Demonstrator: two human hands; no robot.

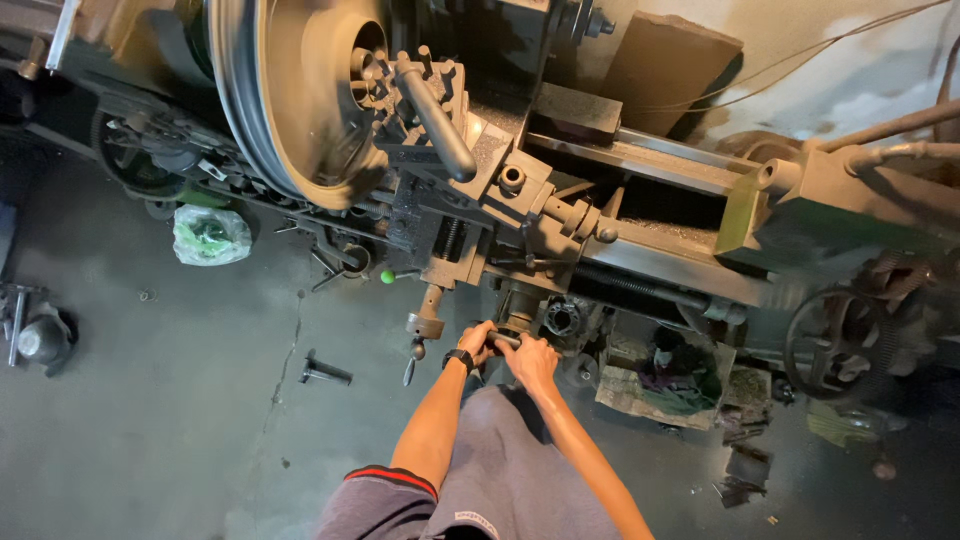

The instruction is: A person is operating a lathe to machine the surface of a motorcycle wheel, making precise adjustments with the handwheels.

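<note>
Head view looks down on a big metal lathe, and read from left to right the step in hand appears to be feeding the carriage by its handwheel while the machine runs. Far left the large faceplate (300, 95) is blurred with spin, the tool post (440, 130) and its long lever set just beside it. Below the carriage, the left hand (476, 343), a dark watch on its wrist, is curled shut around the grip of the handwheel (512, 335) at the apron's front edge. The right hand (530, 358) lies touching it, fingers wrapped on the same wheel. Both forearms reach forward and converge, elbows bent, wrists near level. The next move likely calls for a slow, even turn, both hands kept low and clear of the spinning plate.
</note>
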